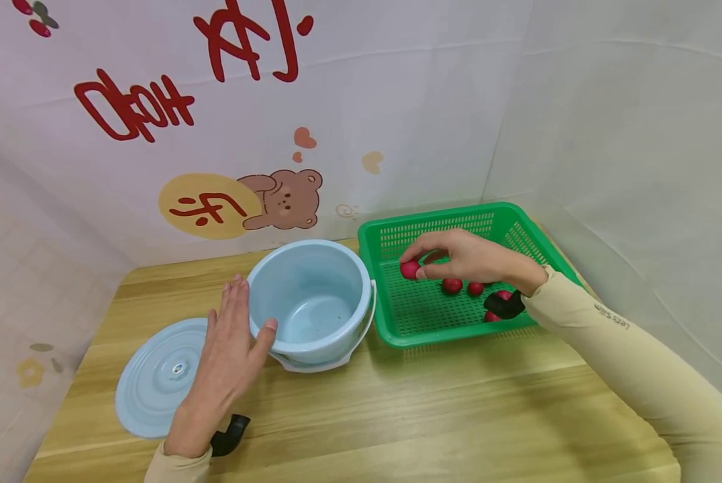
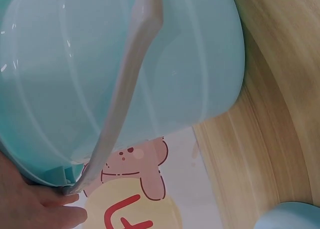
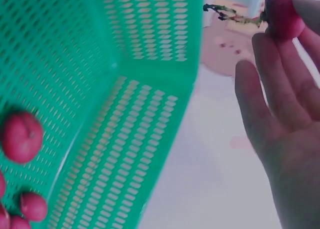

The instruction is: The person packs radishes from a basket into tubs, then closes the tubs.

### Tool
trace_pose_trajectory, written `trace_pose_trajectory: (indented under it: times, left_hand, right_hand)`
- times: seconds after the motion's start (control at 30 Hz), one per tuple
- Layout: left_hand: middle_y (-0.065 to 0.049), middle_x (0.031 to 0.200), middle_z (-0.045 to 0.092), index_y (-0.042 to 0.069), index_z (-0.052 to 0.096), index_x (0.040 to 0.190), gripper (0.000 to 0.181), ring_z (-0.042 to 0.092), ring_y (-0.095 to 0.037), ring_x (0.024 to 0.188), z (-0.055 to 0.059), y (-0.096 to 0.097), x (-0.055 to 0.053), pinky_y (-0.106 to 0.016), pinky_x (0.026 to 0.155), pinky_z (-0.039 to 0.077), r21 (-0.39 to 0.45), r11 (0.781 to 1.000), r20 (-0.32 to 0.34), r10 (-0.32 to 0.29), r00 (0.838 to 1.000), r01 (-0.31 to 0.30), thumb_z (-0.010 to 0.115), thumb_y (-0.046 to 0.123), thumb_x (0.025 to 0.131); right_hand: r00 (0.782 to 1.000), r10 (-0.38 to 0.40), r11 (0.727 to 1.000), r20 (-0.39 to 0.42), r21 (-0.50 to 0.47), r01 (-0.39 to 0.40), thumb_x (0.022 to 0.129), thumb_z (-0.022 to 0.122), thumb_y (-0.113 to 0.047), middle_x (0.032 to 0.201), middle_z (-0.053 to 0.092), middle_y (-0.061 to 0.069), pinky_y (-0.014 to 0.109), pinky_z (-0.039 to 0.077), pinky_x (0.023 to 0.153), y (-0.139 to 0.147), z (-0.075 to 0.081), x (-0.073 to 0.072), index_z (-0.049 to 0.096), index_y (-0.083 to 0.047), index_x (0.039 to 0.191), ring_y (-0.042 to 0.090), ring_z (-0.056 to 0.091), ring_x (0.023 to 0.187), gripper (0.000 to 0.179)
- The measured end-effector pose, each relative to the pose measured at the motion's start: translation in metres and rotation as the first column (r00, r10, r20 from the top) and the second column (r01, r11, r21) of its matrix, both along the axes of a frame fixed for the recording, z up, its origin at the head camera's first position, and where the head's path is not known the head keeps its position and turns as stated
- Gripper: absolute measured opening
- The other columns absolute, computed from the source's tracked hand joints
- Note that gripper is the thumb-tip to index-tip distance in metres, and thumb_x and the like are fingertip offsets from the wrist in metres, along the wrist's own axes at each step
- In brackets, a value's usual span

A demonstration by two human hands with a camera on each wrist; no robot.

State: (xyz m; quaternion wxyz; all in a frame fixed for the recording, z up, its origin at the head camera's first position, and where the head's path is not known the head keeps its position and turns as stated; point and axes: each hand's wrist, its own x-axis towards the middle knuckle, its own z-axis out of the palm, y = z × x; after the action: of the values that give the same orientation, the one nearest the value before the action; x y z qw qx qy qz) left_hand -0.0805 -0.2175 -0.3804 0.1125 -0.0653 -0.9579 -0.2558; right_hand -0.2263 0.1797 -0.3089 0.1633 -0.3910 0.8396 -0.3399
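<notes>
My right hand [image 1: 460, 256] pinches a red radish [image 1: 410, 270] between thumb and fingertips, above the left part of a green basket [image 1: 418, 339]. In the right wrist view this radish [image 3: 284, 16] has a thin, greenish withered stem. More radishes [image 1: 452, 286] lie on the basket floor, some partly covered by the right wrist. My left hand [image 1: 231, 349] rests against the left rim of a light blue bucket [image 1: 313, 345], its fingers straight and thumb spread. In the left wrist view the fingers [image 2: 50, 209] touch the rim beside the end of the handle [image 2: 122, 94].
A round blue lid [image 1: 146, 382] lies on the wooden table [image 1: 397, 416], partly beneath the left forearm. The basket stands just right of the bucket. Behind both hangs a printed white cloth [image 1: 421, 100], and another pale sheet [image 1: 651, 168] borders the right side.
</notes>
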Motion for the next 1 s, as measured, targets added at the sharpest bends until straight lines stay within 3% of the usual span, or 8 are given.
trace_pose_trajectory:
  times: [0.03,0.1,0.17,0.27,0.4,0.5,0.7,1.0]
  left_hand:
    - [-0.020,0.172,0.010,-0.004,0.013,0.163,0.081,0.007,-0.040,0.158,0.000,0.000,0.000,-0.072,0.119,0.011,0.000,1.000,-0.001,0.001,1.000,-0.001,0.047,0.043,0.107]
    - [-0.020,0.171,0.011,-0.004,0.013,0.163,0.081,0.007,-0.041,0.158,-0.001,0.000,0.000,-0.071,0.120,0.011,0.003,1.000,-0.001,0.002,1.000,-0.002,0.046,0.044,0.107]
    - [-0.020,0.171,0.011,-0.004,0.013,0.163,0.081,0.007,-0.041,0.158,-0.001,0.000,-0.001,-0.071,0.120,0.011,0.009,1.000,-0.002,0.003,1.000,-0.003,0.047,0.043,0.107]
    - [-0.020,0.172,0.011,-0.004,0.013,0.164,0.081,0.007,-0.040,0.158,-0.001,0.000,0.000,-0.071,0.120,0.012,0.017,1.000,0.003,0.006,1.000,-0.006,0.047,0.043,0.107]
    - [-0.017,0.172,0.009,-0.002,0.012,0.164,0.082,0.006,-0.038,0.159,-0.001,0.000,0.000,-0.071,0.120,0.013,0.030,1.000,0.017,0.005,1.000,-0.006,0.047,0.043,0.106]
    - [-0.017,0.173,0.009,-0.001,0.011,0.165,0.081,0.007,-0.038,0.158,0.000,0.001,0.000,-0.070,0.120,0.014,0.046,0.999,0.019,0.001,1.000,-0.002,0.048,0.042,0.107]
    - [-0.016,0.173,0.009,-0.001,0.010,0.165,0.081,0.006,-0.036,0.159,0.000,-0.001,0.000,-0.068,0.121,0.013,0.065,0.998,0.017,0.005,1.000,-0.006,0.048,0.041,0.106]
    - [-0.018,0.172,0.013,-0.002,0.013,0.164,0.080,0.009,-0.038,0.158,-0.003,-0.001,0.000,-0.070,0.120,0.015,0.074,0.997,-0.006,0.009,1.000,-0.008,0.049,0.040,0.106]
  right_hand:
    - [1.000,-0.010,1.000,-0.018,-0.006,0.010,0.098,0.073,-0.024,0.125,0.068,-0.012,0.036,0.054,0.095,-0.001,0.002,0.002,0.072,-0.029,0.126,0.012,0.066,0.109,0.028]
    - [0.999,-0.042,0.999,-0.020,-0.017,0.042,0.098,0.073,-0.028,0.124,0.068,-0.013,0.034,0.058,0.075,-0.003,0.005,0.008,0.071,-0.031,0.127,0.013,0.067,0.091,0.029]
    - [0.997,-0.075,0.997,-0.008,-0.029,0.075,0.098,0.073,-0.029,0.125,0.067,-0.013,0.031,0.054,0.056,-0.004,0.008,0.014,0.070,-0.034,0.128,0.014,0.065,0.076,0.030]
    - [0.994,-0.110,0.991,0.006,-0.069,0.110,0.099,0.072,-0.026,0.126,0.066,-0.012,0.030,0.043,0.039,-0.006,0.013,0.024,0.070,-0.034,0.129,0.017,0.060,0.064,0.031]
    - [0.992,-0.109,0.982,-0.070,-0.165,0.096,0.098,0.074,-0.021,0.125,0.067,-0.012,0.030,0.056,0.066,-0.011,0.017,0.035,0.072,-0.028,0.127,0.012,0.068,0.092,0.030]
    - [0.989,-0.108,0.962,-0.105,-0.260,0.078,0.096,0.075,-0.016,0.123,0.069,-0.011,0.032,0.055,0.094,-0.016,0.017,0.042,0.073,-0.023,0.125,0.011,0.067,0.108,0.030]
    - [0.986,-0.123,0.905,-0.112,-0.421,0.065,0.094,0.074,-0.003,0.121,0.071,-0.003,0.035,0.055,0.098,-0.029,0.014,0.056,0.072,-0.012,0.126,0.016,0.066,0.111,0.033]
    - [0.964,-0.209,0.841,-0.163,-0.534,0.092,0.091,0.076,0.002,0.126,0.068,-0.001,0.038,0.054,0.102,-0.048,0.005,0.084,0.072,-0.012,0.127,0.019,0.062,0.120,0.039]
